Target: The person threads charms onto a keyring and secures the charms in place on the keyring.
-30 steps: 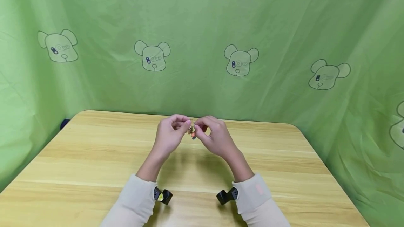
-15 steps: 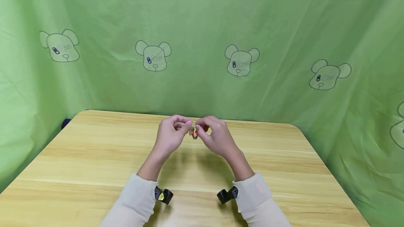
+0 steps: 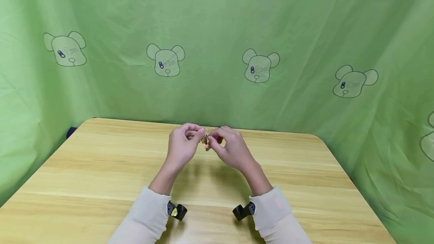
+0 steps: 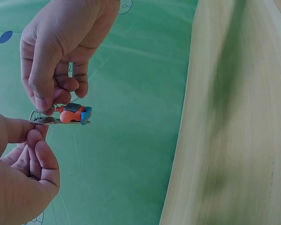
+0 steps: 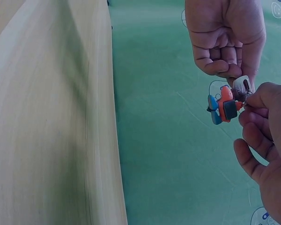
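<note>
A small keychain charm (image 3: 207, 147), orange and blue with a dark block on it, hangs between the two hands above the far part of the table. My left hand (image 3: 182, 141) pinches a flat silver metal piece (image 5: 242, 84) with a slot in it. Thumb and fingertips of my right hand (image 3: 232, 146) pinch the small metal link at the charm's end. In the left wrist view a thin wire ring (image 4: 36, 114) stands beside the metal piece, close to the right fingertips. Fingers partly hide where link and metal piece meet.
Below the hands lies a wooden table (image 3: 288, 199) with rounded far corners. A green curtain (image 3: 210, 93) with printed bear heads hangs behind and at both sides. Black wrist cameras (image 3: 244, 211) stick out from the light sleeves (image 3: 149, 210).
The right fingertips and the charm shifted slightly right, then back left toward the left hand. Both hands have kept their pinch. The left hand has barely moved.
</note>
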Demonstrator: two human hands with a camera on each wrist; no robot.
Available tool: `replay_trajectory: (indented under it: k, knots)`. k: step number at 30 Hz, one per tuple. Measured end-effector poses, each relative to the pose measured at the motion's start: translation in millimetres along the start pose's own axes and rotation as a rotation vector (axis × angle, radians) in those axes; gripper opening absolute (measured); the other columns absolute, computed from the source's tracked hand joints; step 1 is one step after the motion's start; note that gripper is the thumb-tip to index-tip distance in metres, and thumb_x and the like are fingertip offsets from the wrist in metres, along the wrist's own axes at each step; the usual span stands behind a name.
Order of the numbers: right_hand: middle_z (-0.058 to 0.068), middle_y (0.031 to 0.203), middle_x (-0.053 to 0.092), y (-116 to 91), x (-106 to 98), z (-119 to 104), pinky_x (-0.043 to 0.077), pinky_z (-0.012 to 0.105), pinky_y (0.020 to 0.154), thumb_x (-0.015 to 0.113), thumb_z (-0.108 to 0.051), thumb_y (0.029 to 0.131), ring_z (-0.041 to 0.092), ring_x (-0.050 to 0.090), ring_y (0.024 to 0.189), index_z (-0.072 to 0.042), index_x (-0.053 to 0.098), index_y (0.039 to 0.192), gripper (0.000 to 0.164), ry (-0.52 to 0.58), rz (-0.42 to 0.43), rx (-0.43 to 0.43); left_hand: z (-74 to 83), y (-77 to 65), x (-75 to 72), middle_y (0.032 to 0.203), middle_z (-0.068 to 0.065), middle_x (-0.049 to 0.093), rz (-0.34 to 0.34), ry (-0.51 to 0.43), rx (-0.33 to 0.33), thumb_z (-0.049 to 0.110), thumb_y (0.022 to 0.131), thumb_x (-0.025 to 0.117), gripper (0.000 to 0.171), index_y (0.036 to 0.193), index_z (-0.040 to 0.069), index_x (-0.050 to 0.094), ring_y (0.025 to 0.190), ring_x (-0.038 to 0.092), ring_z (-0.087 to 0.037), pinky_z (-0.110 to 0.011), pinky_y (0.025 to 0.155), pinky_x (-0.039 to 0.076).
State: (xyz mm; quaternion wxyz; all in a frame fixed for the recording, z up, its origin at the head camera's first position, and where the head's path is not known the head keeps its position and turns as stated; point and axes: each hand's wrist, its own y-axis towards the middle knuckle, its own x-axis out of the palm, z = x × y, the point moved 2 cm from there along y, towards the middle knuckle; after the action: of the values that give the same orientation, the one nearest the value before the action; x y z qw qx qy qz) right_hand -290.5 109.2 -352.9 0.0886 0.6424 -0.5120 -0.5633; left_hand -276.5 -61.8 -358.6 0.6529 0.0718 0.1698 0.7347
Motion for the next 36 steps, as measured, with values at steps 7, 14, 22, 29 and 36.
replay_trajectory:
  k: [7,14,22,29,36]
  knots:
    - [-0.004,0.081,0.066,1,1,-1,0.053,0.027,0.065,0.065,-0.004,0.095,0.008,0.058,0.073,-0.008,0.068,0.09,0.008,0.018,-0.045,0.033,0.2,0.6,0.0,0.087,-0.01,0.075,-0.001,-0.001,0.005,0.01,0.096,0.072,0.009,0.099,0.001,0.073,0.083,0.07,-0.033,-0.026,0.069,0.055]
    - [-0.007,0.074,0.06,0,-1,-2,0.047,0.025,0.059,0.062,-0.002,0.091,0.008,0.054,0.066,-0.01,0.062,0.087,0.009,0.069,-0.203,0.155,-1.8,-0.6,0.4,0.082,-0.007,0.073,-0.052,0.032,-0.044,0.008,0.095,0.073,0.005,0.096,0.003,0.073,0.077,0.068,-0.027,-0.029,0.065,0.053]
    - [-0.009,0.074,0.062,-2,1,3,0.044,0.023,0.055,0.06,-0.002,0.09,0.007,0.053,0.062,-0.012,0.059,0.086,0.011,0.067,-0.318,0.19,-7.5,-0.5,-1.6,0.081,-0.005,0.073,-0.084,0.093,-0.088,0.009,0.094,0.073,0.004,0.094,0.005,0.073,0.075,0.067,-0.023,-0.029,0.063,0.051]
    - [-0.005,0.074,0.067,-6,2,8,0.04,0.022,0.052,0.058,-0.003,0.093,0.011,0.062,0.062,-0.011,0.059,0.085,0.012,0.091,-0.444,0.255,-16.8,-0.7,0.0,0.081,-0.004,0.072,-0.122,0.138,-0.118,0.008,0.095,0.071,0.004,0.093,0.004,0.073,0.077,0.068,-0.026,-0.028,0.06,0.05]
    - [-0.007,0.074,0.065,-11,10,17,0.039,0.022,0.055,0.057,-0.003,0.094,0.006,0.054,0.062,-0.01,0.061,0.087,0.011,0.058,-0.573,0.312,-30.6,-1.7,1.4,0.076,-0.003,0.071,-0.166,0.227,-0.124,0.004,0.093,0.07,0.004,0.089,0.003,0.072,0.065,0.061,-0.015,-0.026,0.056,0.046]
